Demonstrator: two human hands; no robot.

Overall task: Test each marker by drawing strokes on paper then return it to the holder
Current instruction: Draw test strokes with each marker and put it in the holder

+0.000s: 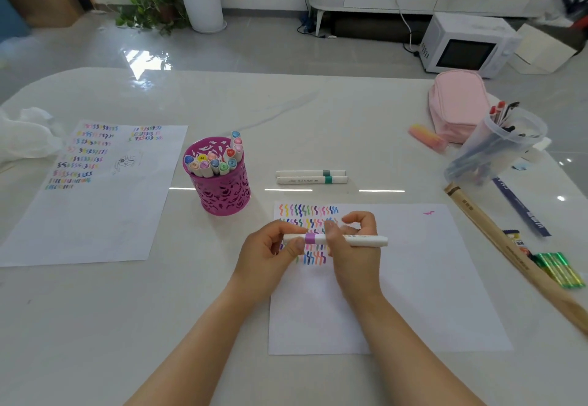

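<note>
Marker [337, 239], white with a purple band, lies level between both hands above the near paper [413, 278]. The left hand [270, 253] pinches its left end, and the right hand [353, 246] grips the barrel just right of the band. Coloured wavy strokes fill the sheet's top left corner. Beyond it, two capped markers [311, 176] rest side by side on the bench [318, 119], near the magenta holder [222, 192] full of markers.

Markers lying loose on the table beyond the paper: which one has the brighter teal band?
The nearer white marker, closer to the scribbled sheet. Its band is bright teal; the farther white marker touching it has a duller grey-green band.
</note>
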